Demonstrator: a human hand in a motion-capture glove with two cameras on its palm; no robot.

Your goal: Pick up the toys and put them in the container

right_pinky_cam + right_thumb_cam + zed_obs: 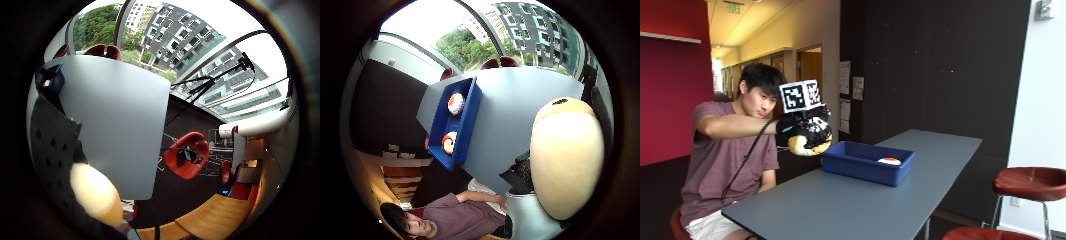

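Toy (800, 146), a cream egg shape, is sitting in the gloved right hand (806, 131), whose fingers are curling around it at the frame's centre left, raised above the tabletop (840, 205). Just right of it, the blue container (867, 162) is holding what look like two orange-and-white balls (455, 103).

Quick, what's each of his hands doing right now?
Right hand: fingers curled round a cream toy, above the table beside the blue container.
Bare left hand: not visible, cannot be told.
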